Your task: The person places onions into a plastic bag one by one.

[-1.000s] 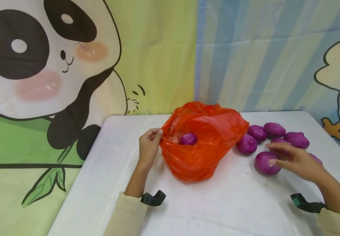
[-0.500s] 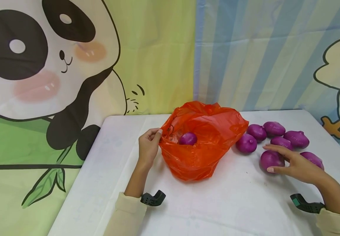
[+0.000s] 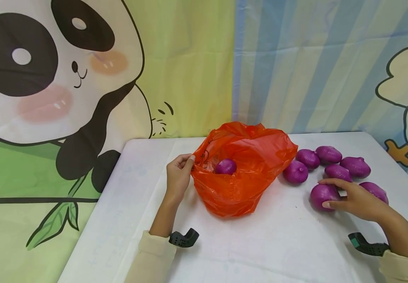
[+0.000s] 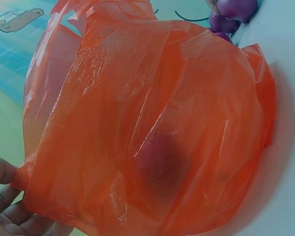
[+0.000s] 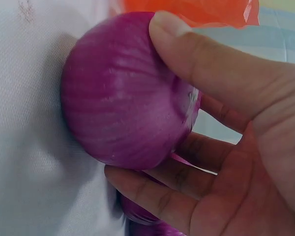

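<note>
My left hand [image 3: 180, 177] pinches the left edge of the mouth of an orange plastic bag [image 3: 230, 196]. One purple onion [image 3: 226, 166] lies inside the bag. In the left wrist view, a dark round shape shows through the bag [image 4: 88, 162]. At the right of the table, my right hand [image 3: 361, 198] grips another purple onion [image 3: 322, 197] between thumb and fingers. Seen up close in the right wrist view, the thumb presses one side of the gripped onion [image 5: 120, 93] and the fingers lie against the other.
Several more onions sit behind and beside the right hand, among them a rear onion [image 3: 329, 155] and a right-hand onion [image 3: 375, 192]. They lie on a white table [image 3: 260, 247]. A printed panda curtain [image 3: 189, 70] hangs behind the table's back edge.
The right hand's thumb and fingers have closed on the front onion, which shifted slightly right, then a little back left. The left hand and the bag have barely moved.
</note>
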Available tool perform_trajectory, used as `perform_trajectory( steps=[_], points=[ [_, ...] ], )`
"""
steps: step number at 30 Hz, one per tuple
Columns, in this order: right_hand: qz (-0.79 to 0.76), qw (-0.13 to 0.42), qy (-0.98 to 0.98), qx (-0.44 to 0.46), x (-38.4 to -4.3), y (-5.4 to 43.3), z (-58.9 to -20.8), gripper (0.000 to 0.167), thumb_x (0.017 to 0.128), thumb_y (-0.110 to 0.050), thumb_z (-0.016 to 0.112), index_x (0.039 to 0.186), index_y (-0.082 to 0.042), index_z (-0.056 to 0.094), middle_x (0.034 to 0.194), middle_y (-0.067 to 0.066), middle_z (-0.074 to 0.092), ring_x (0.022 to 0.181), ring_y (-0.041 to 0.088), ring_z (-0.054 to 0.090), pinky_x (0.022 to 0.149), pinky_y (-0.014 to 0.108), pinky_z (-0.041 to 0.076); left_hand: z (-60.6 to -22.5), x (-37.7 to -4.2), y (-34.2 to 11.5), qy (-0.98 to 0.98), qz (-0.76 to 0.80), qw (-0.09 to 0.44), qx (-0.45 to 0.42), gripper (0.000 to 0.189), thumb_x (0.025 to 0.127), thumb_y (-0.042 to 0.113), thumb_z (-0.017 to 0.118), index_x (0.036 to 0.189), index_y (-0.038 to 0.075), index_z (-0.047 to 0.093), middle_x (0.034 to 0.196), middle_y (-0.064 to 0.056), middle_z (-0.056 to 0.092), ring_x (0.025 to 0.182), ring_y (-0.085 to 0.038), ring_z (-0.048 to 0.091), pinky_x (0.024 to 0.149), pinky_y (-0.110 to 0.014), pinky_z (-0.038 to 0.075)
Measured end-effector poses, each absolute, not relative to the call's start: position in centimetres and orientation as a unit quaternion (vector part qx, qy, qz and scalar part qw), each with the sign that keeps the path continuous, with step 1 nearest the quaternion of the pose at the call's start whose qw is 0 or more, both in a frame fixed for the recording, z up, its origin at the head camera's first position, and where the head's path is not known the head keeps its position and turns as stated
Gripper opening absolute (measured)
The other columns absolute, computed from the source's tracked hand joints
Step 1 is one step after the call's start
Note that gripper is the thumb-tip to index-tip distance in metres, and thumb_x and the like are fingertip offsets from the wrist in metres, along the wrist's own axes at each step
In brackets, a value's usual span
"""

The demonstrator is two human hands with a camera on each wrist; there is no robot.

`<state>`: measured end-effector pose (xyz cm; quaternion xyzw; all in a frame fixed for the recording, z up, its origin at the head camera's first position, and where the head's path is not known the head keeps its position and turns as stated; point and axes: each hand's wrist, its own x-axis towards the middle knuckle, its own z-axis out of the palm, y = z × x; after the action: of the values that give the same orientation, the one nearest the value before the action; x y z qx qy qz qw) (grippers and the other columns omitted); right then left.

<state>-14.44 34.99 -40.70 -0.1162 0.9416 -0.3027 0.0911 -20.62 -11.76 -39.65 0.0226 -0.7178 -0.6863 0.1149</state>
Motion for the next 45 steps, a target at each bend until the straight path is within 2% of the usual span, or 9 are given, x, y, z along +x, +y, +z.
perform_trajectory(
  steps=[13,26,38,45],
  points=[
    [-0.292,0.088,0.946,-0.109,-14.2,34.9,-40.5,0.069,0.078,-0.032,0.082,0.132,0.000,0.055,0.131,0.035,0.046,0.108,0.054,0.050,0.070,0.052,0.055,-39.7,-20.5,-11.6,-0.712,-0.692,0.119,0.019,0.022,0.096,0.020,0.063,0.106,0.002,0.071,0.090,-0.013,0.068,0.078,-0.020,0.063,0.072,-0.027,0.055],
    [-0.298,0.062,0.944,-0.124,-14.0,34.8,-39.8,0.069,0.082,-0.029,0.079,0.139,-0.002,0.050,0.138,0.034,0.040,0.112,0.057,0.048,0.070,0.049,0.056,-39.5,-20.6,-11.6,-0.711,-0.692,0.120,0.015,0.022,0.096,0.020,0.063,0.105,0.002,0.071,0.090,-0.013,0.068,0.077,-0.020,0.063,0.072,-0.027,0.055],
    [-0.314,0.035,0.941,-0.119,-13.9,34.0,-38.8,0.071,0.082,-0.025,0.079,0.141,-0.001,0.047,0.129,0.036,0.046,0.105,0.057,0.053,0.066,0.045,0.057,-39.0,-20.4,-11.8,-0.715,-0.688,0.122,0.015,0.021,0.096,0.019,0.062,0.106,0.002,0.071,0.090,-0.014,0.067,0.077,-0.020,0.062,0.073,-0.027,0.055],
    [-0.343,0.025,0.930,-0.130,-14.1,34.3,-38.2,0.067,0.085,-0.020,0.077,0.142,-0.002,0.046,0.126,0.034,0.050,0.103,0.055,0.055,0.065,0.042,0.057,-39.1,-20.4,-11.8,-0.711,-0.693,0.120,0.016,0.021,0.096,0.019,0.062,0.106,0.002,0.071,0.091,-0.014,0.067,0.077,-0.020,0.062,0.072,-0.027,0.055]
  ],
)
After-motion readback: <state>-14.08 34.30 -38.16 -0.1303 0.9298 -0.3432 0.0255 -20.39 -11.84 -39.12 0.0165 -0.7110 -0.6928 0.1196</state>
